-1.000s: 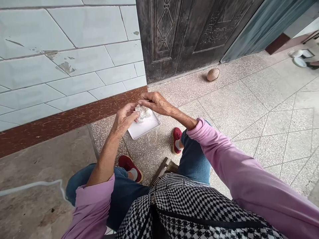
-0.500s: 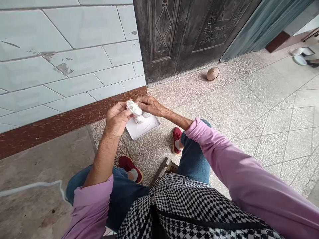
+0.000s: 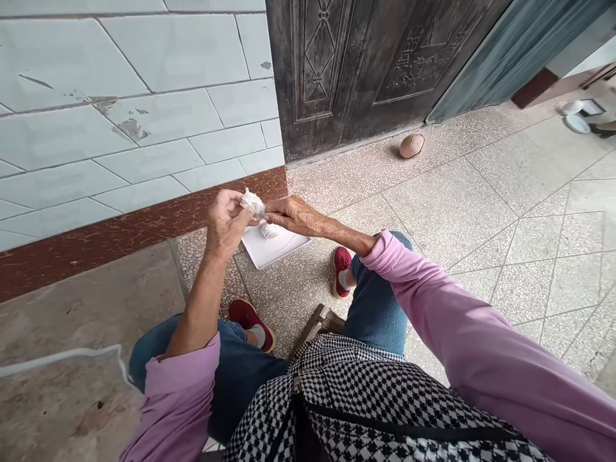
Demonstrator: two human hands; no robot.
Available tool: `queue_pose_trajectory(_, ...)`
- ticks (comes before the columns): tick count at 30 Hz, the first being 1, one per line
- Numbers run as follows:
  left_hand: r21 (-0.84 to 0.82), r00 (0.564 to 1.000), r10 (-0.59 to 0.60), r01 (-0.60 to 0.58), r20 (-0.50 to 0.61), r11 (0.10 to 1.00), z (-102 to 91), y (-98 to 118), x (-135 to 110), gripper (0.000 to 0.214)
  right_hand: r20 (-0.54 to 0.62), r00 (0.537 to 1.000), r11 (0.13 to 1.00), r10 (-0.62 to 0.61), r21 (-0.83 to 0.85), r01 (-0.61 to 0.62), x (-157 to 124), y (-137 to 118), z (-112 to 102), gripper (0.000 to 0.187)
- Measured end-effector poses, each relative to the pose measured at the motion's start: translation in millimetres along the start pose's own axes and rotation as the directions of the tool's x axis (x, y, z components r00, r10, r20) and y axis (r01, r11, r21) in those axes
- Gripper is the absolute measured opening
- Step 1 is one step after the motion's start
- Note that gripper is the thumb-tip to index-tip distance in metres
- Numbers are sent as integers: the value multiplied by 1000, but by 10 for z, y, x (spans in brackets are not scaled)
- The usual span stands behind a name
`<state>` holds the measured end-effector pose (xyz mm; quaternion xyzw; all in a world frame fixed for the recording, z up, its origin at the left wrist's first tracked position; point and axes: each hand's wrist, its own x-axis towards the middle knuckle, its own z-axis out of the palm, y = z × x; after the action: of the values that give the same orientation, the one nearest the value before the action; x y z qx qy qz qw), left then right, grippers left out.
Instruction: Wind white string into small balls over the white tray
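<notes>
Wall: pale blue tiled wall [image 3: 135, 83], chipped, upper left of the frame.
Door: dark embossed metal door [image 3: 351, 64], top centre.
Card: white card [image 3: 283, 250] on the terrazzo floor [image 3: 447, 205], centre, bearing a small white bundle [image 3: 270, 230].
Left hand [image 3: 225, 224]: closed, pinching a crumpled white bundle [image 3: 253, 203] above the card.
Right hand [image 3: 293, 216]: fingers almost straight, tips at the bundle; whether they grip, I cannot tell.
Handling: a steady pinch seems best, as the wrapping looks soft.
Change: the bundle sits higher, now more in the left hand than between both.

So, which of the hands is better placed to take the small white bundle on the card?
Probably the right hand: its fingers end just above the bundle, while the left hand is pinching another white bundle.
</notes>
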<state>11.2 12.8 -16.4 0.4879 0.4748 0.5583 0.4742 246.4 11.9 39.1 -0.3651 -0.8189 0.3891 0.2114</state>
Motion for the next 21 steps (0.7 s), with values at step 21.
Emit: queue_pose_trajectory(21,-57,943,-144,168,301,984,237,147,-219,50,-173,971,983,168,97,-153,130,-144,-279,51)
